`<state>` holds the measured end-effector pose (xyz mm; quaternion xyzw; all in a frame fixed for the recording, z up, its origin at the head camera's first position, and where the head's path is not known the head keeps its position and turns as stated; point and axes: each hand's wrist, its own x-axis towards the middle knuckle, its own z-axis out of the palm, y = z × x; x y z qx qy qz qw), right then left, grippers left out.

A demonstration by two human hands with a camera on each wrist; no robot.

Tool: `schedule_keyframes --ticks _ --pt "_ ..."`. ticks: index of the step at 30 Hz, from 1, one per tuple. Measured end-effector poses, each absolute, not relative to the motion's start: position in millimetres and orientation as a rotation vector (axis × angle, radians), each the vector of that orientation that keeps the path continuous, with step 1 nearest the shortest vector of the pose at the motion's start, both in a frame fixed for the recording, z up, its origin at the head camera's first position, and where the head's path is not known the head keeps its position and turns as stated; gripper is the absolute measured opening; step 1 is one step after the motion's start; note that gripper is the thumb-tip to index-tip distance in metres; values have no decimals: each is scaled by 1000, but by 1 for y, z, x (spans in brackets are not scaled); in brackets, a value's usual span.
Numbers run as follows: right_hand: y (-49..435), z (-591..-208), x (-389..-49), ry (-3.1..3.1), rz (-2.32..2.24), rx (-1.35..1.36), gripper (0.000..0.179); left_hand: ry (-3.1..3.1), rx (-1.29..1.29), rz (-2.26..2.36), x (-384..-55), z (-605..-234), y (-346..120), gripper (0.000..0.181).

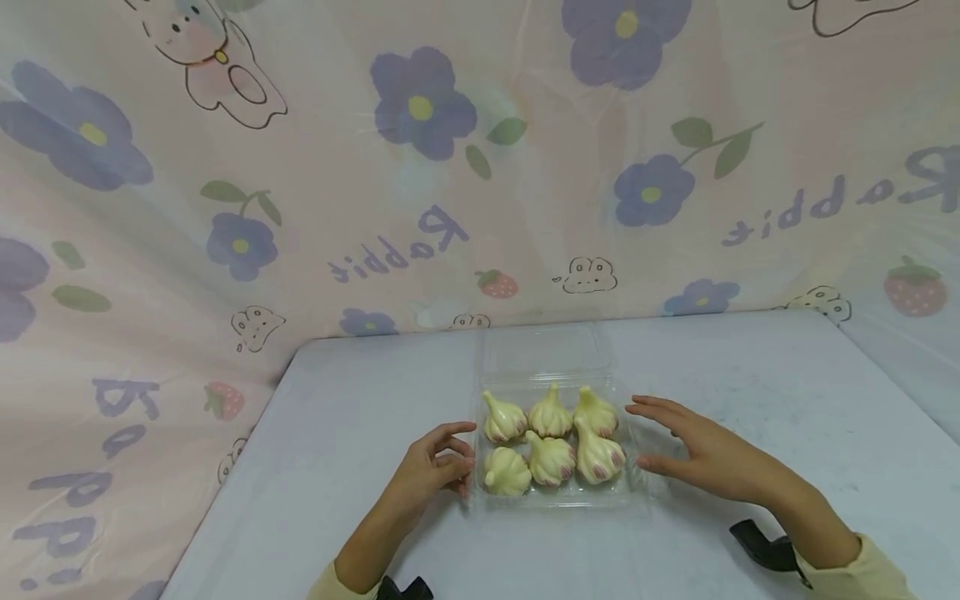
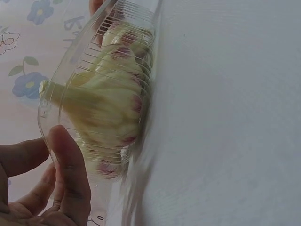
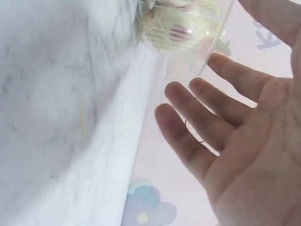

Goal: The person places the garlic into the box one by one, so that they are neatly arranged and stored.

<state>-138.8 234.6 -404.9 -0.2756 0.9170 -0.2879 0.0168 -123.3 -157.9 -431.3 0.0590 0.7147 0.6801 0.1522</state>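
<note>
A clear plastic clamshell box [image 1: 555, 502] lies with its lid [image 1: 543, 350] folded back. Several pale garlic bulbs [image 1: 551, 458] with purplish marks sit inside in two rows. At the box's left side, my left hand [image 1: 438, 467] pinches the rim between thumb and fingers; the left wrist view shows the fingertips [image 2: 66, 136] at that edge. My right hand [image 1: 697, 446] stands at the right side, fingers spread and nothing in its grasp. In the right wrist view its fingertips [image 3: 174, 89] come close to the box wall.
A white table [image 1: 360, 392] bears the box. Behind it and to the left hangs a pink curtain [image 1: 315, 167] printed with flowers, rabbits and lettering. Black straps [image 1: 761, 546] show at both wrists, below light sleeves [image 1: 858, 571].
</note>
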Motion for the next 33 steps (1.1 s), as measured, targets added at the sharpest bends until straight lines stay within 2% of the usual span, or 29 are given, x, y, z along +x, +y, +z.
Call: schedule_keyframes --ticks 10,20,25,33 --pt "237 -405 -141 2780 -962 -805 58 2060 201 1926 -128 -433 -161 54" --pt "235 -407 -143 2744 -975 -802 60 2288 168 1818 -141 -424 -169 48" --pt "232 -408 -143 2731 -974 -809 60 2356 67 1799 -163 -421 -169 47" --pt "234 -408 -143 2787 -902 -804 60 2305 -122 1840 -219 -419 -160 47"
